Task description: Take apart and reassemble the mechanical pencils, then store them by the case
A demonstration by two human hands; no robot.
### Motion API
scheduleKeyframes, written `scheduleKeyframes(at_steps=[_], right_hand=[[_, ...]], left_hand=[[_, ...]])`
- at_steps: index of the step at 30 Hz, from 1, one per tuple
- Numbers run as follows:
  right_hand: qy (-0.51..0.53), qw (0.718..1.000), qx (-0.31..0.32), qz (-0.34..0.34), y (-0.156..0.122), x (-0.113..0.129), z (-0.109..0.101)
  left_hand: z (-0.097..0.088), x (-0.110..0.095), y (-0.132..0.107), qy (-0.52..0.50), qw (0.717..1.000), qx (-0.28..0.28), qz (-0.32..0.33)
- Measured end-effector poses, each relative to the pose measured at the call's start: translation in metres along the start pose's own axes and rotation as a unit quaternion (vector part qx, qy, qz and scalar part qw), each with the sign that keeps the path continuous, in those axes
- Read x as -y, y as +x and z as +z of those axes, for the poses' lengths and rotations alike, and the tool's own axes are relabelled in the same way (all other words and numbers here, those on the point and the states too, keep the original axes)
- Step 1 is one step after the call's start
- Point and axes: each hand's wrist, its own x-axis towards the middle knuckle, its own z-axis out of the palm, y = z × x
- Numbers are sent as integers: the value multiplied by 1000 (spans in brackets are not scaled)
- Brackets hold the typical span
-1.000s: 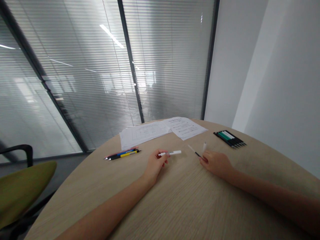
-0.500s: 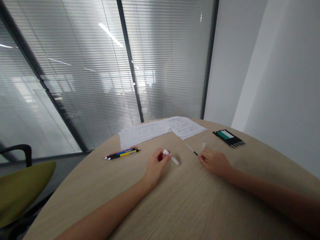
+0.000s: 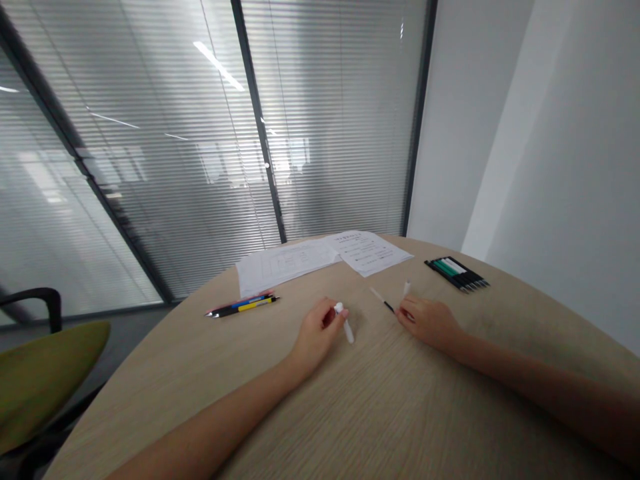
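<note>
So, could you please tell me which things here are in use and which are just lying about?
In use:
left hand holding a white pen barrel
right hand holding a thin refill and a small white tip

Lying about:
loose pens
papers
pen row

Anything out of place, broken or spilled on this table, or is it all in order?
Nothing is spilled or broken. One thing stands out: a pen is apart. The left hand holds a white pen barrel, while the right hand holds a thin refill and a small white tip piece. The papers overlap loosely.
</note>
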Motion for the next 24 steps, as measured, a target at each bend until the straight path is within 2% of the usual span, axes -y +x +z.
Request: scheduleKeyframes(at_steps=[11, 18, 24], right_hand=[[3, 1000, 0, -1, 0, 0, 1], [2, 999, 36, 26, 0, 1, 0], [1, 998, 60, 29, 1, 1, 3]], left_hand=[[0, 1, 1, 102, 991, 70, 43], [3, 5, 1, 88, 991, 101, 7], [3, 6, 2, 74, 992, 97, -15]])
